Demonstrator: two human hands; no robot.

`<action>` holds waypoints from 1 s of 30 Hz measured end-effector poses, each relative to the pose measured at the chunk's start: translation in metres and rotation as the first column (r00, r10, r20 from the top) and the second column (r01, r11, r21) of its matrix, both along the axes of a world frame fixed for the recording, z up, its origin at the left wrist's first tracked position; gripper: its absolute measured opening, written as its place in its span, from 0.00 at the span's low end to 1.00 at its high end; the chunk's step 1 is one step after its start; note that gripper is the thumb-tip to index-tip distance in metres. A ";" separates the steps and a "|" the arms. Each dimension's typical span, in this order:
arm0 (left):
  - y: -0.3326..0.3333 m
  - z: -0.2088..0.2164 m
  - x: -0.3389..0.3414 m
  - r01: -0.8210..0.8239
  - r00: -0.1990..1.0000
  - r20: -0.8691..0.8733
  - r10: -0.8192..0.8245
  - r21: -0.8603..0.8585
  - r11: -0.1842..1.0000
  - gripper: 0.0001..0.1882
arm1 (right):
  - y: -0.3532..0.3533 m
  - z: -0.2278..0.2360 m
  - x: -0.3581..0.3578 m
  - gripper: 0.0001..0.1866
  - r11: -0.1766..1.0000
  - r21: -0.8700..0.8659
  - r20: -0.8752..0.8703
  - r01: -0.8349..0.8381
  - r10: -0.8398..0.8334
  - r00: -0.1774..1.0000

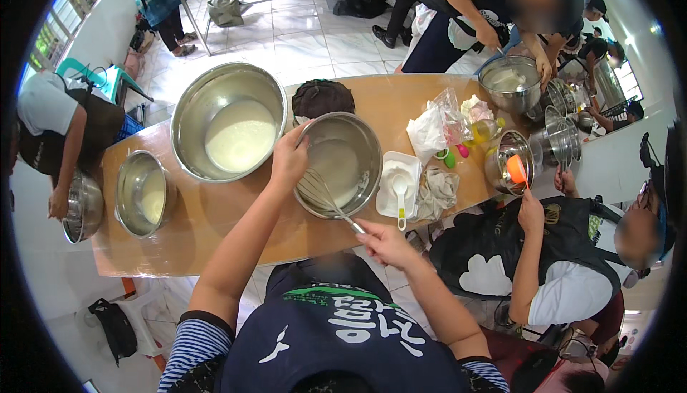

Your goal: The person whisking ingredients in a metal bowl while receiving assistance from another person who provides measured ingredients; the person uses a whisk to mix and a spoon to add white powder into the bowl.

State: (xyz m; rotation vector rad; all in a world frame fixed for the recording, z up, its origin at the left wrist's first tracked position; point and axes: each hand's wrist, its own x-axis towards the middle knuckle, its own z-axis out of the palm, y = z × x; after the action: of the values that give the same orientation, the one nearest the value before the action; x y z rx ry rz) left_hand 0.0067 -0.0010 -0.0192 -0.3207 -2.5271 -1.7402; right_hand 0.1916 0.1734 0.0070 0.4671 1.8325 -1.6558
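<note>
My left hand [289, 157] grips the left rim of a steel mixing bowl [366, 146] that holds a pale, creamy liquid. In my right hand [388, 244] is the handle of a wire whisk [322, 194]. Its wires rest inside the bowl at the near left, against or close to the wall. To the left of my left hand stands a larger steel bowl [187, 107] with more of the pale liquid. A white tray [387, 169] sits just right of my bowl, with a white spoon [400, 191] lying in it.
A smaller steel bowl [129, 203] of pale liquid stands at the table's left. Behind my bowl lies a dark bag [323, 97]. Plastic bags [428, 132] and a crumpled cloth [438, 191] lie to the right. Co-workers handle bowls at the right; one holds an orange ladle-like scoop [517, 169].
</note>
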 end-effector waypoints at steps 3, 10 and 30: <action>-0.006 -0.001 0.006 -0.033 0.998 0.052 0.030 0.075 0.997 0.16 | -0.016 -0.004 0.003 0.25 0.934 -0.309 0.154 0.181 -0.139 0.978; -0.012 -0.032 0.017 -0.108 0.983 0.167 0.076 0.193 0.975 0.15 | -0.036 -0.008 0.007 0.35 0.780 -0.468 0.156 0.414 -0.388 0.908; -0.021 -0.062 0.024 -0.256 0.858 0.513 0.008 0.415 0.873 0.18 | 0.047 -0.098 0.035 0.22 0.519 0.671 -0.511 0.530 -0.195 0.837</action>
State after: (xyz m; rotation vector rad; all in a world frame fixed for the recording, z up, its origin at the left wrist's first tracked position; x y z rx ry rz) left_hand 0.0311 -0.0218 -0.0816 0.3826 -2.1870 -2.5480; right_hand 0.2267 0.2209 -0.0905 1.0460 2.9407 -1.0796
